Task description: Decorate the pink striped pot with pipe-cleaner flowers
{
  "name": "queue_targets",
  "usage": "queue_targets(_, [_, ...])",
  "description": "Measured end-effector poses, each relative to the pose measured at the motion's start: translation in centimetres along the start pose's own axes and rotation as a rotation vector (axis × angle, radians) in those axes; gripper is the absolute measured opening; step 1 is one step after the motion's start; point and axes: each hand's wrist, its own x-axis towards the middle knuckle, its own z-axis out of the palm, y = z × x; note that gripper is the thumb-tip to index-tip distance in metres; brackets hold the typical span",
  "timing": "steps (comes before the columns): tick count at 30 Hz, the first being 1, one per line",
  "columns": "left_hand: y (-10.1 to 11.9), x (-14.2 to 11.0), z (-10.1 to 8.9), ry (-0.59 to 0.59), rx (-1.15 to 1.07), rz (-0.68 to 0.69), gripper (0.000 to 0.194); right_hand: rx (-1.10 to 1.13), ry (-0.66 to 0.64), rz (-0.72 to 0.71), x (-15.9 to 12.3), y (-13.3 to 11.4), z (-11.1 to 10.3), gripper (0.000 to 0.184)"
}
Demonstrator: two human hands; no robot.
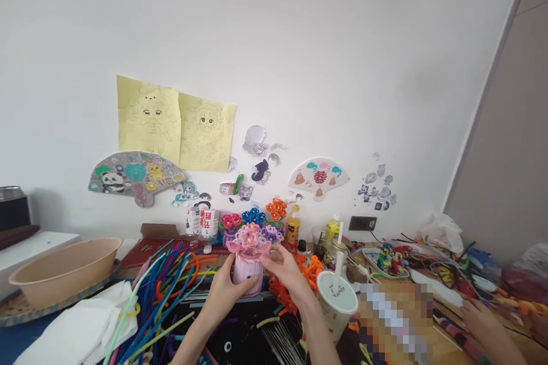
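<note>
A small pink pot [247, 268] of fuzzy pipe cleaner, with pink and lilac flowers [252, 238] on top, is upright between my hands. A black eye-like dot shows on its front. My left hand [231, 288] is wrapped round its left and lower front, the thumb across the front. My right hand [280, 265] has its fingers closed at the upper right rim, near a pink leaf-like edge. Behind it stand more pipe-cleaner flowers: magenta [230, 220], blue [254, 215], orange [276, 208] and purple [272, 234].
Loose pipe cleaners [149, 291] and white cloth or paper [81, 325] lie left, near a beige basin [64, 271]. Wire stems [280, 345] lie in front. A lidded cup [337, 302] with a straw stands close by my right forearm. Another person's hand [483, 319] is far right.
</note>
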Motion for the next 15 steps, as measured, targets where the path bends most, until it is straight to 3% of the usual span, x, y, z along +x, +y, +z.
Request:
queue_targets(6, [-0.3, 0.0, 0.1, 0.041, 0.029, -0.011, 0.065, 0.015, -0.208, -0.012, -0.8, 0.4, 1.2, 0.065])
queue_targets(15, [-0.7, 0.2, 0.0, 0.060, 0.014, -0.035, 0.071, 0.036, -0.263, -0.065, -0.9, 0.9, 2.4, 0.073])
